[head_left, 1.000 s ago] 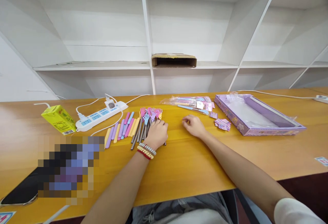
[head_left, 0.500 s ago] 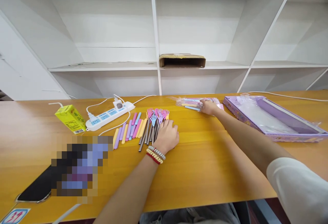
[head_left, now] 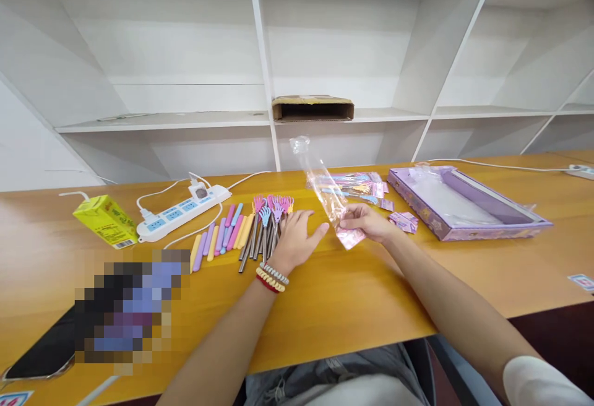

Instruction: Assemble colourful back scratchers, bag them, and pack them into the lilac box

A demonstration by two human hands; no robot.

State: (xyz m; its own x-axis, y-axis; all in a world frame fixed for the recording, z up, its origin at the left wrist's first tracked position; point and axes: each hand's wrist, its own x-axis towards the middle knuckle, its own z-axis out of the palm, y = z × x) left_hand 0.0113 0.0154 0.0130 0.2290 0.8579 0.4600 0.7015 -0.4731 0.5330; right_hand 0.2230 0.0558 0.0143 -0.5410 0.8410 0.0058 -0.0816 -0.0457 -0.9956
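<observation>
While my right fingers (head_left: pixel 358 223) pinched a clear bag (head_left: pixel 320 184), my left fingers (head_left: pixel 297 236) spread loosely beside hand-shaped heads (head_left: pixel 273 206). I couldn't tell whether they touched.

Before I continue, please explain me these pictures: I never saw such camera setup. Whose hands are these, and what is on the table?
There is no machine: one person works with bare hands. All pictures come from a camera worn on the head, looking forward and down.

The right hand holds a clear plastic sleeve. The left hand is open beside back scratchers with hand-shaped heads.

Also on the table are coloured sticks, a power strip, a drink carton and an open purple box.
</observation>
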